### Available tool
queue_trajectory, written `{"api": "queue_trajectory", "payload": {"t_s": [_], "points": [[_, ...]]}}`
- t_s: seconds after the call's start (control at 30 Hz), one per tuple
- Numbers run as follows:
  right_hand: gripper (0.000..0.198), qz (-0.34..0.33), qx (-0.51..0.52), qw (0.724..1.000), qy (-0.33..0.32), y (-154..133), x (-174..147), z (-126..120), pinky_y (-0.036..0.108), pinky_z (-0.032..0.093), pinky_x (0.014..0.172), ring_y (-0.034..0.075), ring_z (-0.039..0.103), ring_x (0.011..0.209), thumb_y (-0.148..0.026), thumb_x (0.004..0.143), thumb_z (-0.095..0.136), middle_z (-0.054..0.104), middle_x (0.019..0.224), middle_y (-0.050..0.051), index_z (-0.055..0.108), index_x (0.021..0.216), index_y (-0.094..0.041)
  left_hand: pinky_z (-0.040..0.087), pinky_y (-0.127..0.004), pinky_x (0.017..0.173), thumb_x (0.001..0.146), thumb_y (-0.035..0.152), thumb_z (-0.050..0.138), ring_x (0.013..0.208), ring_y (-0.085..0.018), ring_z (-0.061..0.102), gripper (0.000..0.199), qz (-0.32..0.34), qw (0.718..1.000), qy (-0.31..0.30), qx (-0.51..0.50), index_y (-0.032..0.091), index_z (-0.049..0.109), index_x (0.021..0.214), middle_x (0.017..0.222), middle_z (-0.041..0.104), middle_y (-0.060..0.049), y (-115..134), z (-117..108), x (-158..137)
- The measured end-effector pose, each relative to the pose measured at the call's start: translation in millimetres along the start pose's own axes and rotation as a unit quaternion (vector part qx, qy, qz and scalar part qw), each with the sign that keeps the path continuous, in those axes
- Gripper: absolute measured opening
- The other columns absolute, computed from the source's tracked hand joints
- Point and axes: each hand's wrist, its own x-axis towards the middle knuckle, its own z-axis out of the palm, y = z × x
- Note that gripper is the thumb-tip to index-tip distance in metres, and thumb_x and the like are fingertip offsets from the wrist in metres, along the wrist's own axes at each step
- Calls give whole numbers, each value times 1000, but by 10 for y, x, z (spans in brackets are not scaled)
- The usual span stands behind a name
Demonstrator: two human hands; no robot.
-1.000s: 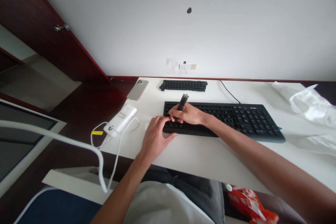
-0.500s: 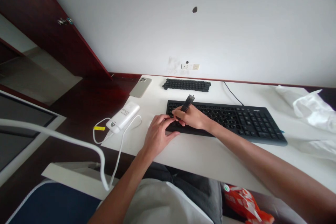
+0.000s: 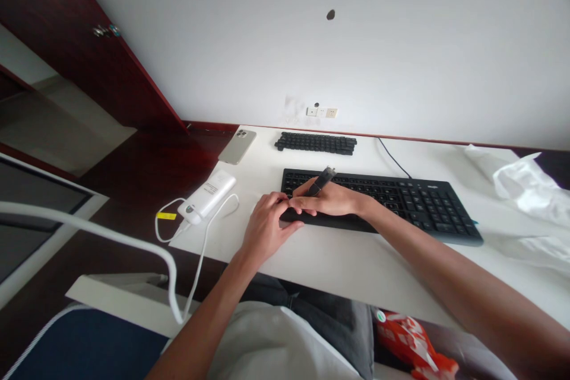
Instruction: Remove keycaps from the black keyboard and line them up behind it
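On my far left I have the white power bank (image 3: pixel 208 193) lying on the desk (image 3: pixel 329 258), its thin cable looping off the edge, and the phone (image 3: pixel 237 146) lying face down just behind it. Neither is near my hands.

Next comes my left hand (image 3: pixel 267 225), palm down at the left end of the black keyboard (image 3: pixel 439 211). The fingers are bent over that end and the thumb lies apart from them, along the front edge. The fingertips meet the other hand, so I cannot tell whether they pinch anything.

Behind the keyboard, near the wall, lie rows of black keycaps (image 3: pixel 317 143), close together and well clear of both hands.

My right hand (image 3: pixel 332 197) reaches in across the keyboard from the right, wrist low, fingers curled and closed round the black tool (image 3: pixel 322 181). Its top end leans up and to the right; its working end is hidden beneath the fingers.

I judge the step in hand to be close work with the tool at the keyboard's front left part. As I see it, the next move calls for a small, controlled wrist action, with my left hand bracing the frame so it does not slide.

Farthest right, crumpled clear plastic (image 3: pixel 529 184) lies beyond the keyboard's end, apart from my forearm
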Motion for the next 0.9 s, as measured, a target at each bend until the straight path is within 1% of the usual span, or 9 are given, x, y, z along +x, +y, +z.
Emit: {"api": "queue_trajectory", "payload": {"t_s": [0.13, 0.23, 0.33, 0.5, 0.57, 0.63, 0.73, 0.8, 0.9], "points": [[43, 13, -55, 998, 15, -57, -17, 21, 27, 38, 56, 14, 54, 62, -52, 99, 57, 62, 67, -1, 59, 70, -20, 56, -45, 100, 78, 23, 90, 111, -27, 64, 37, 0, 1000, 4, 7, 24, 69, 109, 118, 65, -6, -18, 22, -2], [41, 11, -54, 998, 17, -80, -3, 62, 28, 41, 59, 14, 55, 61, -43, 100, 53, 63, 64, -1, 56, 66, -20, 56, -46, 100, 79, 23, 89, 111, -27, 64, 35, 0, 1000, -1, 7, 25, 70, 108, 118, 65, -6, -20, 25, 0], [40, 21, -47, 998, 37, -79, 17, 114, 28, 43, 61, 14, 56, 59, -34, 99, 51, 64, 62, 0, 57, 62, -20, 56, -45, 100, 79, 23, 88, 111, -26, 64, 34, -4, 1000, -3, 4, 26, 71, 108, 117, 64, -6, -9, 16, 8], [37, 50, -25, 995, 80, -85, 30, 198, 27, 45, 59, 13, 59, 57, -26, 94, 49, 67, 61, 1, 59, 59, -20, 55, -43, 102, 80, 20, 86, 110, -25, 64, 27, -2, 1000, -7, -5, 27, 72, 103, 116, 63, -5, 15, -3, 21], [36, 61, 1, 994, 90, -61, 42, 212, 27, 46, 58, 14, 59, 57, -25, 92, 49, 67, 61, 1, 59, 58, -19, 55, -43, 101, 82, 20, 85, 109, -25, 64, 24, -2, 1000, -9, -6, 27, 73, 102, 116, 63, -4, 16, -7, 19], [33, 85, 55, 990, 94, -17, 60, 216, 26, 47, 55, 14, 60, 55, -25, 90, 49, 67, 59, 3, 57, 58, -19, 55, -43, 102, 83, 20, 84, 110, -25, 64, 28, -4, 1000, -12, -5, 27, 73, 107, 118, 63, -5, 15, -9, 11], [30, 129, 125, 977, 111, 36, 78, 227, 26, 48, 50, 15, 61, 51, -23, 87, 49, 67, 58, 4, 54, 58, -19, 55, -44, 103, 83, 20, 84, 113, -25, 63, 39, 0, 1000, -11, 5, 27, 70, 119, 123, 63, -6, 29, -12, -7], [29, 134, 121, 976, 123, 35, 75, 252, 26, 49, 49, 15, 63, 51, -22, 87, 50, 69, 59, 5, 55, 59, -19, 56, -44, 103, 85, 22, 83, 114, -26, 62, 37, 9, 1000, -11, 19, 27, 69, 119, 124, 63, -6, 61, -17, -19], [30, 124, 80, 980, 135, -8, 60, 313, 25, 51, 50, 16, 65, 52, -22, 87, 49, 72, 62, 6, 57, 59, -19, 54, -46, 108, 91, 23, 77, 121, -27, 60, 24, 32, 998, -17, 46, 26, 69, 114, 126, 63, -7, 125, -27, -29]]}}
